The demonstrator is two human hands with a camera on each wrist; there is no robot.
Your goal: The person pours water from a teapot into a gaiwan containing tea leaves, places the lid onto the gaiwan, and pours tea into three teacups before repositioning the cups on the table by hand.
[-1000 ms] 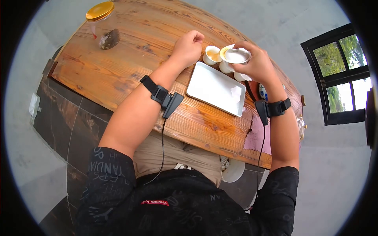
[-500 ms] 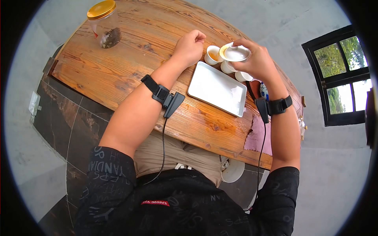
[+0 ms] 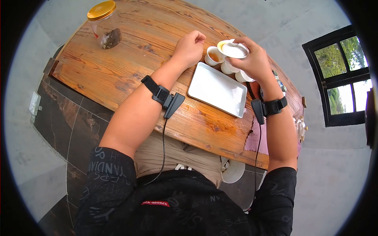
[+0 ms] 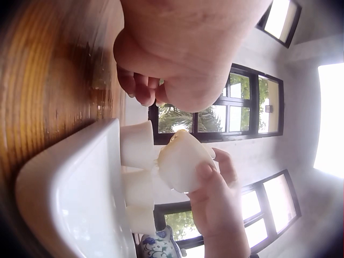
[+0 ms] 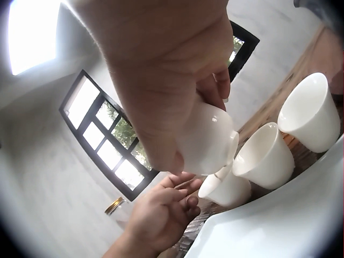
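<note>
Head view, right hand (image 3: 256, 63): you grip the tilted bowl (image 3: 235, 50)
Left hand (image 3: 189, 48): loosely curled, empty
Done: amber liquid (image 3: 214, 57) in one cup (image 3: 209, 60)
Remaining: two cups (image 5: 314, 121) (image 5: 270, 165), apparently empty

Bright, soft daylight fills the head view, with the window (image 3: 341, 74) on the right blown to white in parts of its panes. Dark rounded corners close in, and the fisheye lens bends the tabletop (image 3: 157, 67) into a curve. Detail on it reads fairly crisp. Over in the left wrist view, a pale patch at the right edge glares pure white, and the wood grain smears nearby. The right wrist view has small highlights shining on the white cups (image 5: 264, 157), its corners shading off dark.
</note>
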